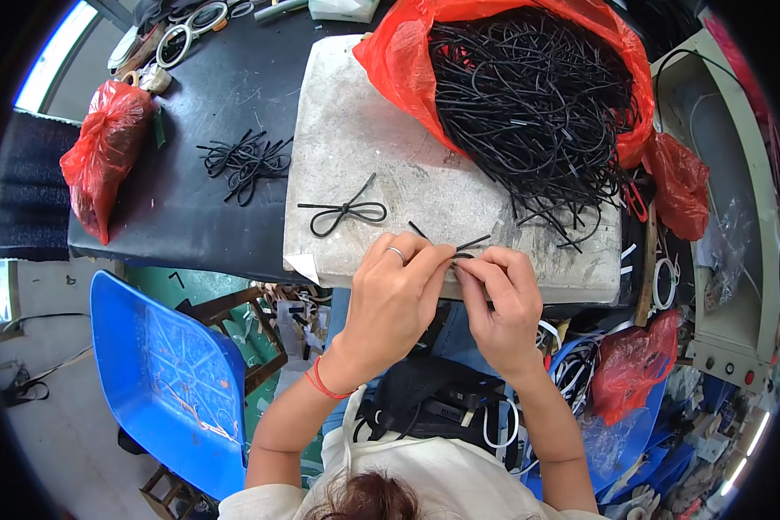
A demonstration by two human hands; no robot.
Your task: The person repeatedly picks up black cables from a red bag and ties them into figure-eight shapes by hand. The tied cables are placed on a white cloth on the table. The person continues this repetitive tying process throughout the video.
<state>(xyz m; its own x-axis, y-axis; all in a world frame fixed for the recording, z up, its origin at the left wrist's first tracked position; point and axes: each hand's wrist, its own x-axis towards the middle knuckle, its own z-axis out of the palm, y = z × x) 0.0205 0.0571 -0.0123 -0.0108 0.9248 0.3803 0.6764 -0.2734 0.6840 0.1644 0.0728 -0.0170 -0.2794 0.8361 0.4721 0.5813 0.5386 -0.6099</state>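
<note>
Close together at the near edge of a worn whitish board [338, 113], my left hand [394, 290] and my right hand [500, 299] pinch one black cord [472, 243] between their fingertips. Two cord ends stick out beyond the fingers; the middle of the cord is mostly hidden by them. To the left on the board lies a black cord bow [346, 209] with two loops and two tails. Farther left, a small heap of black cord bows [247, 163] rests on the dark tabletop. A red plastic bag [399, 52] at the far right spills a big tangle of black cords [529, 95].
A tied red bag [108, 156] sits on the dark table [208, 225] at left. Below it stands a blue plastic tub [173, 373]. At right are a grey metal machine housing [728, 286] and another red bag [637, 364] over a blue bin. White rings [175, 45] lie far left.
</note>
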